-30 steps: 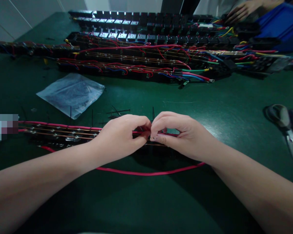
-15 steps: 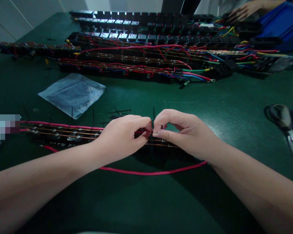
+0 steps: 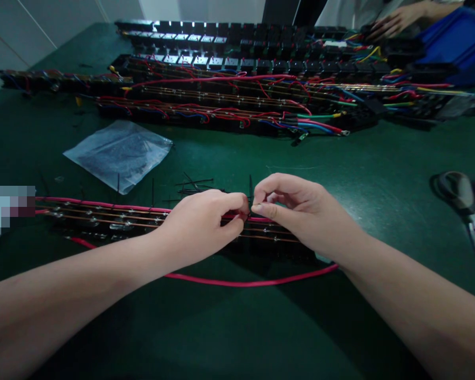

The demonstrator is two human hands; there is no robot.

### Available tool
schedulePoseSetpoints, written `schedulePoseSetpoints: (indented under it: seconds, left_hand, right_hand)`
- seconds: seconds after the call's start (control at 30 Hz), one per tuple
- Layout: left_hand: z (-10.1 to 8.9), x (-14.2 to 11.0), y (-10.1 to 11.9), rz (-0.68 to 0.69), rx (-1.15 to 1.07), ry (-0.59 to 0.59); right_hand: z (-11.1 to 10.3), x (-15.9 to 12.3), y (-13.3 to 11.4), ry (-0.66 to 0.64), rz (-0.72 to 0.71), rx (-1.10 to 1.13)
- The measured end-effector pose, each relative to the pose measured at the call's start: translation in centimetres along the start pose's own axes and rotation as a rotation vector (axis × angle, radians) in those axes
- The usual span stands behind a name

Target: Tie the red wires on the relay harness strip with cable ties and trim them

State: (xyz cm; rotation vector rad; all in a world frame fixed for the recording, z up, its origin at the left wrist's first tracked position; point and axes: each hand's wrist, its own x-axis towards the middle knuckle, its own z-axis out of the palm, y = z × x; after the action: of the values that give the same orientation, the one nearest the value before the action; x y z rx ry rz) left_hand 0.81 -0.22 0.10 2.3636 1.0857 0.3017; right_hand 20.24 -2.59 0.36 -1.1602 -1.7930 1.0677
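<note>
My left hand [image 3: 206,219] and my right hand [image 3: 298,206] meet over a long black strip with copper rails [image 3: 142,224]. Both are closed in a pinch, fingertips nearly touching, at a thin black cable tie [image 3: 250,184] whose tail sticks up between them. The tie sits at the red wire [image 3: 98,203] that runs along the far side of the strip; its loop is partly hidden by my fingers. To the left, more black cable ties [image 3: 153,192] stand up from the same wire. Loose cable ties [image 3: 193,186] lie just behind my left hand.
A clear plastic bag [image 3: 121,153] lies beyond the strip. Scissors [image 3: 465,203] rest at the right. Several wired strips [image 3: 206,108] fill the back of the green table [image 3: 237,338]. A blue bin [image 3: 459,45] and another person's hand [image 3: 393,24] are at the back right.
My right fingertips have shifted slightly up and right, away from my left fingertips, and the gap between them is a little wider. My left hand has hardly moved.
</note>
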Motion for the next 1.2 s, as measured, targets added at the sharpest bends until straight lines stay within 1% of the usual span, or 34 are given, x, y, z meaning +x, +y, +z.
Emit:
schedulePoseSetpoints:
  seconds: [0.13,0.23,0.33,0.4,0.47,0.53,0.6,0.73,1.0,1.2]
  left_hand:
    - [-0.2,0.1,0.0,0.013,-0.033,0.034]
    - [-0.4,0.0,0.0,0.029,-0.081,0.064]
    - [-0.3,-0.2,-0.1,0.083,-0.091,0.080]
    - [-0.1,-0.5,-0.1,0.137,-0.013,0.113]
    - [0.3,-0.8,0.0,0.206,0.118,0.141]
    - [0.6,-1.0,0.0,0.276,0.221,0.149]
    - [0.7,-1.1,0.0,0.314,0.263,0.140]
    - [0.8,-1.0,-0.2,0.319,0.272,0.141]
    - [0.9,-0.9,-0.3,0.403,0.385,0.256]
    - [0.9,-0.8,-0.4,0.391,0.390,0.237]
  right_hand:
    - [0.1,0.2,0.1,-0.020,0.040,-0.060]
    - [0.2,0.2,0.0,-0.075,0.078,-0.107]
    - [0.3,0.3,-0.2,-0.113,0.134,-0.152]
    - [0.3,0.3,-0.3,-0.112,0.164,-0.174]
    - [0.3,0.2,-0.2,-0.097,0.179,-0.194]
    - [0.3,0.2,-0.1,-0.093,0.187,-0.213]
    - [0.2,0.2,-0.1,-0.100,0.191,-0.224]
    - [0.2,0.2,-0.1,-0.123,0.202,-0.253]
    - [0.2,0.3,0.1,-0.126,0.224,-0.222]
    - [0.0,0.4,0.1,-0.126,0.279,-0.152]
